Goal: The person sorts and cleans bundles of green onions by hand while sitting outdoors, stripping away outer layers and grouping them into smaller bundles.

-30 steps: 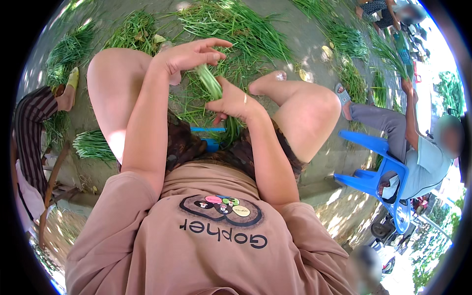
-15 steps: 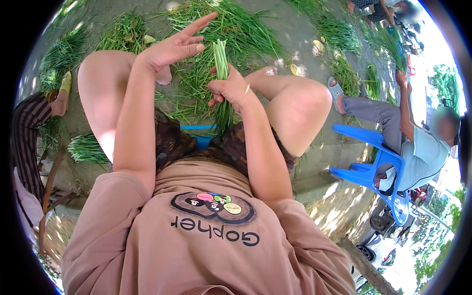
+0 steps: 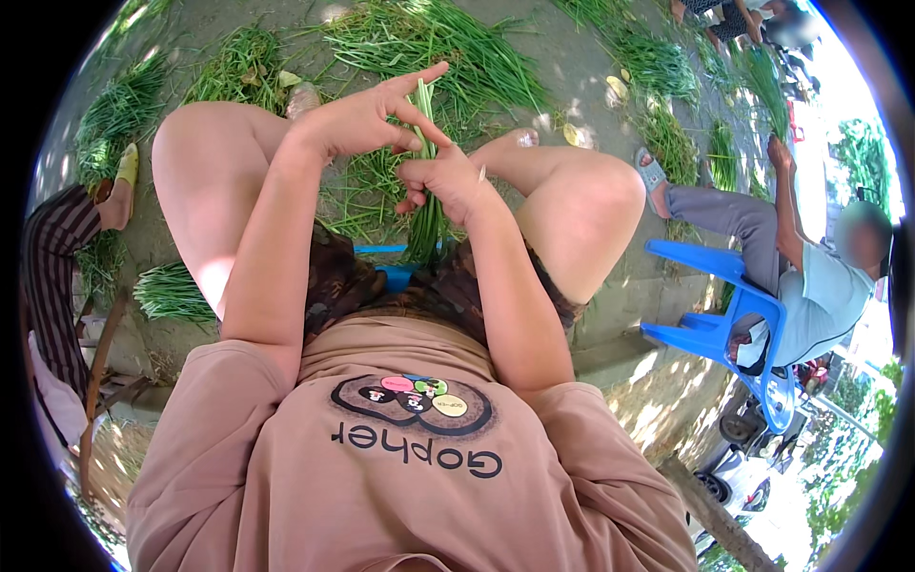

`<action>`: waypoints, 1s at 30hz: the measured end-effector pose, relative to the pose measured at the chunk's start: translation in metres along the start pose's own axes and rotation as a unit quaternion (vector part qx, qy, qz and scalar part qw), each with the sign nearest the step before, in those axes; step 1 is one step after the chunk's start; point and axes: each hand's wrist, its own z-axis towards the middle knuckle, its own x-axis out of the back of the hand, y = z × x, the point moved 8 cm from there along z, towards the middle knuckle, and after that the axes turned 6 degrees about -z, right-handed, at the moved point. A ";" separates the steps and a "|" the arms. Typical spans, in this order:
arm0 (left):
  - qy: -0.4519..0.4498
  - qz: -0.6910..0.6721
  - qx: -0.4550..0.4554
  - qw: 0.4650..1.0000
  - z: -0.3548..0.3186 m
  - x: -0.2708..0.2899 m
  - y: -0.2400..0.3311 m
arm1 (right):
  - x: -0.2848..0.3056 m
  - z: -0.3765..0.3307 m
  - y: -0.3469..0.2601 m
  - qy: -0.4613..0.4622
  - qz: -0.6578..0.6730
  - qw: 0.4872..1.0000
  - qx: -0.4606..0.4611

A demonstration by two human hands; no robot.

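Observation:
My right hand [image 3: 444,181] is closed around a bunch of garlic chives [image 3: 425,232], held upright between my knees. Its pale cut ends point away from me and the green leaves hang toward my lap. My left hand [image 3: 355,124] is at the top of the bunch, fingers spread. Its index finger stretches past the pale ends, another finger crosses over the stalks, and the thumb lies beside them. How firmly it touches the stalks, I cannot tell.
A large heap of chives [image 3: 457,52] lies on the ground ahead, with loose leaves beneath my hands. Smaller piles lie at left [image 3: 176,291] and far right [image 3: 658,67]. A person on a blue plastic chair [image 3: 705,334] sits at right; a striped trouser leg [image 3: 57,276] shows at left.
My left hand has moved right and slightly down, from beside the bunch onto its top. The right hand still holds the chives in nearly the same place.

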 end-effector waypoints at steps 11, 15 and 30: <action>0.052 -0.115 0.044 0.991 -0.011 0.022 -0.004 | -0.006 0.004 -0.002 -0.021 0.010 0.999 0.026; 0.070 -0.101 0.022 0.992 -0.009 0.029 -0.008 | -0.007 -0.003 -0.008 0.013 -0.063 0.997 0.038; 0.103 -0.182 0.099 0.973 -0.005 0.026 -0.046 | 0.006 0.005 0.003 0.052 0.114 0.992 0.033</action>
